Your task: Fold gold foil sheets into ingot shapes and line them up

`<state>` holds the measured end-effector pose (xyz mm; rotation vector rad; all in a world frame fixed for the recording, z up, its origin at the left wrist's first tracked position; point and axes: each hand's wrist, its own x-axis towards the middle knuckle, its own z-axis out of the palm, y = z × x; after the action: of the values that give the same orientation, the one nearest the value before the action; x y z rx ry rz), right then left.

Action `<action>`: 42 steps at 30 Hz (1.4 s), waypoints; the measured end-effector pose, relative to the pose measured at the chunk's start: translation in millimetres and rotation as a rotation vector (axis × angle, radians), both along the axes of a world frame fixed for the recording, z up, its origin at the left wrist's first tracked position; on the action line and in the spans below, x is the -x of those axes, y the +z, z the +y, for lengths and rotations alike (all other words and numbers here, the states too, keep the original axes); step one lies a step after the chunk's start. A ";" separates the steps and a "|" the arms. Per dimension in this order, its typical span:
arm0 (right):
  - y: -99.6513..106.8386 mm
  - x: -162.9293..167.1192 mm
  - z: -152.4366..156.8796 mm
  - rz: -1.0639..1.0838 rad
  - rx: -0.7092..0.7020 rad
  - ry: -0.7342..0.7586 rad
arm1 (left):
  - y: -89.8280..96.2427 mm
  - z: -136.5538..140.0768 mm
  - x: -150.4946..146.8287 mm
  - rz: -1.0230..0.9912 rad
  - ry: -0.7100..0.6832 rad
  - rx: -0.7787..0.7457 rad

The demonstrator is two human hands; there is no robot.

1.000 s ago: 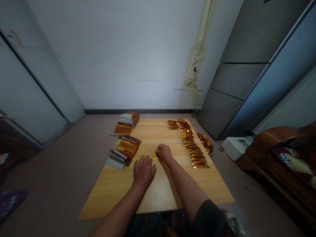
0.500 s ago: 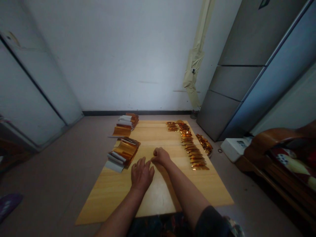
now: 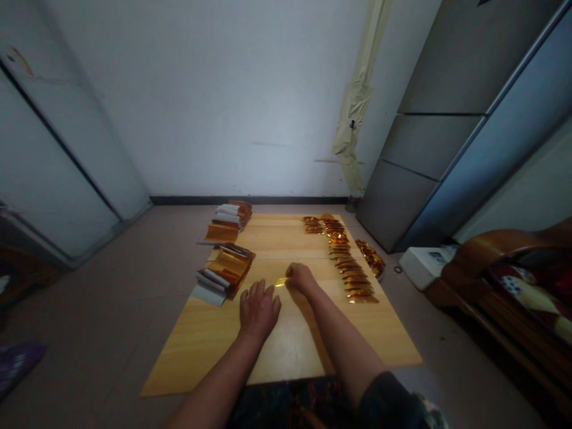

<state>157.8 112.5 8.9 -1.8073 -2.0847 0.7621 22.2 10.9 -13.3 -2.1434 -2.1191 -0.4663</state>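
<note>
My right hand (image 3: 300, 277) is closed in a pinch on a small shiny strip of gold foil paper (image 3: 280, 282) at the middle of the wooden board. Palm down on the board, my left hand (image 3: 259, 310) has its fingers stretched out, and their tips come close to the strip's left end. Whether they touch it I cannot tell. Left of that hand lies a fanned stack of gold foil sheets (image 3: 230, 268) with white-backed sheets among them. A row of folded gold foil pieces (image 3: 351, 271) runs along the board's right side.
A second stack of foil sheets (image 3: 223, 229) lies at the board's far left corner. Beyond the right edge of the wooden board (image 3: 214, 357), a heap of gold pieces (image 3: 370, 259) sits lower down. A white box (image 3: 422, 266) and a wooden seat (image 3: 487, 280) stand at right.
My right hand has moved slightly right, away from my left hand. The gold foil strip now shows between them. My left hand stays nearly in place. The view has shifted a little.
</note>
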 end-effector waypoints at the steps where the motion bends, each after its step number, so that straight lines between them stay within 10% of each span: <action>1: -0.4 -5.7 0.6 0.009 0.007 -0.009 | 0.2 0.1 -0.3 -0.002 0.002 0.006; 27: -0.8 -25.5 -23.7 -0.313 -0.226 0.191 | 9.4 19.8 -13.2 -0.064 -0.167 -0.079; 42: -0.1 -40.8 -40.3 -0.358 -0.382 0.256 | 11.8 29.6 -26.6 -0.134 -0.269 0.118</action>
<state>198.5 72.3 8.8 -1.5702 -2.5085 0.0722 48.7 40.5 -1.5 -2.5489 -1.9740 -0.5333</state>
